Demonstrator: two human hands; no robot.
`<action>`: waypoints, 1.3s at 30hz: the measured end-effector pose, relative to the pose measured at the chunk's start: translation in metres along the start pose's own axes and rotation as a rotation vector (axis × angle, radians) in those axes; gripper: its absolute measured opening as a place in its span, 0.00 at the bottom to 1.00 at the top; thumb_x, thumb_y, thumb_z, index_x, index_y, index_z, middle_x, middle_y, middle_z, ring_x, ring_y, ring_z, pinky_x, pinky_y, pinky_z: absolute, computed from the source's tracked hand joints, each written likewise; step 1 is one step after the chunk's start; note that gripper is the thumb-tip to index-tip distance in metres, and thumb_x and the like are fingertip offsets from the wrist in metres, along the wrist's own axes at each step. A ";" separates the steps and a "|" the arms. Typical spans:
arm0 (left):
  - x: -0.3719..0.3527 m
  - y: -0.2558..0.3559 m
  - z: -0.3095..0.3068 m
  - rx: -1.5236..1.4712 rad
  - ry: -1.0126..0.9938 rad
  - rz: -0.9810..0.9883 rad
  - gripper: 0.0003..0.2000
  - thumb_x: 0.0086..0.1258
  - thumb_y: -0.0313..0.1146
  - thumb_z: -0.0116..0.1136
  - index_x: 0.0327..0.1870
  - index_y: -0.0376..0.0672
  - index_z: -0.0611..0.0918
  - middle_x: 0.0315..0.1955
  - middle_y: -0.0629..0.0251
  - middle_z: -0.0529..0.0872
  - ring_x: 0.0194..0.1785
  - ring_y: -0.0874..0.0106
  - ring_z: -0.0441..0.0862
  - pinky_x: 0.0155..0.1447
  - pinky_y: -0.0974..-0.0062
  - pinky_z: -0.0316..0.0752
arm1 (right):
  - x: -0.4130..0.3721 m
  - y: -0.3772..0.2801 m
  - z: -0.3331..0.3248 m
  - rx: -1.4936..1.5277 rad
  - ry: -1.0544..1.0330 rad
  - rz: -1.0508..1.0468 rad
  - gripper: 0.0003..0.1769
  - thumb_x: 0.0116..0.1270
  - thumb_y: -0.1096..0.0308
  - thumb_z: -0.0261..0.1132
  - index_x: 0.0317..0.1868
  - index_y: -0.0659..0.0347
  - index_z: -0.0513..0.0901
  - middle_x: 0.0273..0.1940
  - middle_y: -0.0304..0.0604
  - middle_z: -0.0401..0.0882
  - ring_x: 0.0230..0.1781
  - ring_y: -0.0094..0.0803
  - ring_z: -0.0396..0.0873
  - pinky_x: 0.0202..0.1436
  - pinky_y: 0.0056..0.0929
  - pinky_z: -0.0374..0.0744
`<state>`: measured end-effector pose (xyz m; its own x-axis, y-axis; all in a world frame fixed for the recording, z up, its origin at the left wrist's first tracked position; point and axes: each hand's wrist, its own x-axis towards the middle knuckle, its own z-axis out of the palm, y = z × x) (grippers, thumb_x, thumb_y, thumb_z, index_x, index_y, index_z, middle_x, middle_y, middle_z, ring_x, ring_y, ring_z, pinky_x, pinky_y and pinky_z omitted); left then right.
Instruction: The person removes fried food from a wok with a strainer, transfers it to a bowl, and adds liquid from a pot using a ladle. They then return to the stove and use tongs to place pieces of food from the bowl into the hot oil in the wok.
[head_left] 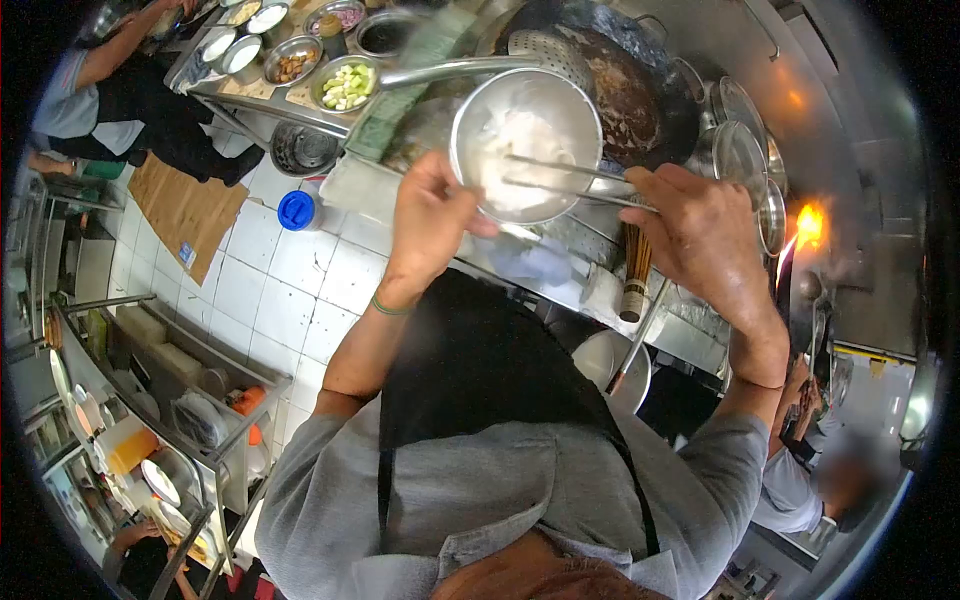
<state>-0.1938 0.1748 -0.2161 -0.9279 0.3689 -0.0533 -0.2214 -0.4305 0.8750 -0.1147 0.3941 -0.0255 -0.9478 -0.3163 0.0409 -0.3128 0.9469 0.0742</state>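
Observation:
A metal bowl (577,105) holding a white, wet-looking mixture (525,150) is in front of me, above the counter's edge. My left hand (435,212) grips the bowl's near left rim, thumb and fingers closed on it. In my right hand (700,225) is a slender metal tool with two arms, which looks like tongs (590,168); its tips reach into the white mixture. My right fingers are wrapped round it, and its far end is hidden in the hand. Just behind the bowl lies a perforated skimmer (540,48) with a long metal handle.
A dark wok (640,110) sits beyond the bowl, with metal lids (738,150) to its right. A bamboo brush (636,280) stands by the counter. Bowls of chopped green vegetable (348,87) and other ingredients are at back left. A flame (808,228) burns at right. Other people work nearby.

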 end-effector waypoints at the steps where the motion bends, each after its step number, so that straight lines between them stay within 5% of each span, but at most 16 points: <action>1: 0.001 0.002 0.002 0.006 -0.020 -0.002 0.05 0.70 0.20 0.54 0.37 0.37 0.70 0.37 0.55 0.81 0.29 0.70 0.86 0.31 0.71 0.91 | 0.000 -0.001 0.002 0.015 0.014 0.006 0.16 0.59 0.67 0.73 0.47 0.61 0.85 0.32 0.45 0.83 0.28 0.46 0.83 0.30 0.41 0.78; 13: 0.022 -0.015 -0.005 -0.026 0.007 -0.081 0.03 0.69 0.19 0.54 0.37 0.36 0.72 0.35 0.57 0.81 0.30 0.70 0.85 0.31 0.71 0.90 | -0.028 0.032 -0.021 0.175 0.291 0.227 0.14 0.57 0.77 0.71 0.45 0.66 0.87 0.36 0.55 0.86 0.34 0.48 0.86 0.38 0.37 0.81; 18: 0.037 -0.038 -0.006 -0.001 0.010 -0.068 0.03 0.68 0.19 0.54 0.38 0.36 0.73 0.34 0.56 0.82 0.28 0.67 0.86 0.30 0.69 0.90 | -0.038 0.049 -0.031 0.168 0.420 0.341 0.14 0.62 0.71 0.73 0.47 0.70 0.87 0.39 0.54 0.88 0.37 0.37 0.87 0.43 0.30 0.80; 24: 0.053 -0.024 0.022 -0.079 -0.062 -0.104 0.04 0.67 0.19 0.55 0.38 0.36 0.72 0.33 0.55 0.83 0.27 0.64 0.87 0.30 0.68 0.90 | -0.043 0.051 -0.030 0.155 0.463 0.421 0.15 0.63 0.70 0.73 0.48 0.69 0.87 0.39 0.54 0.88 0.36 0.35 0.86 0.42 0.28 0.79; 31: 0.056 -0.013 0.030 -0.112 -0.079 -0.092 0.04 0.67 0.20 0.55 0.37 0.38 0.72 0.32 0.56 0.83 0.27 0.64 0.87 0.29 0.68 0.90 | -0.056 0.051 -0.022 0.161 0.479 0.428 0.15 0.62 0.71 0.73 0.47 0.70 0.87 0.39 0.55 0.88 0.38 0.36 0.86 0.44 0.30 0.80; 36: 0.037 -0.009 0.020 -0.063 -0.045 -0.064 0.04 0.66 0.19 0.54 0.36 0.37 0.72 0.31 0.60 0.80 0.26 0.70 0.85 0.27 0.72 0.89 | -0.056 0.043 -0.011 0.034 0.225 0.386 0.13 0.59 0.69 0.73 0.44 0.64 0.88 0.41 0.53 0.87 0.40 0.51 0.86 0.43 0.38 0.82; 39: 0.031 -0.007 0.022 -0.026 -0.062 -0.049 0.05 0.67 0.18 0.54 0.35 0.38 0.72 0.31 0.59 0.81 0.26 0.71 0.85 0.28 0.72 0.90 | -0.050 0.026 -0.010 0.054 0.217 0.307 0.14 0.59 0.71 0.73 0.46 0.66 0.87 0.34 0.52 0.85 0.30 0.46 0.84 0.34 0.37 0.78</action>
<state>-0.2150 0.2072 -0.2136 -0.8957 0.4399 -0.0653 -0.2745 -0.4314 0.8594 -0.0747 0.4345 -0.0153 -0.9644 -0.0164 0.2641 -0.0243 0.9994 -0.0265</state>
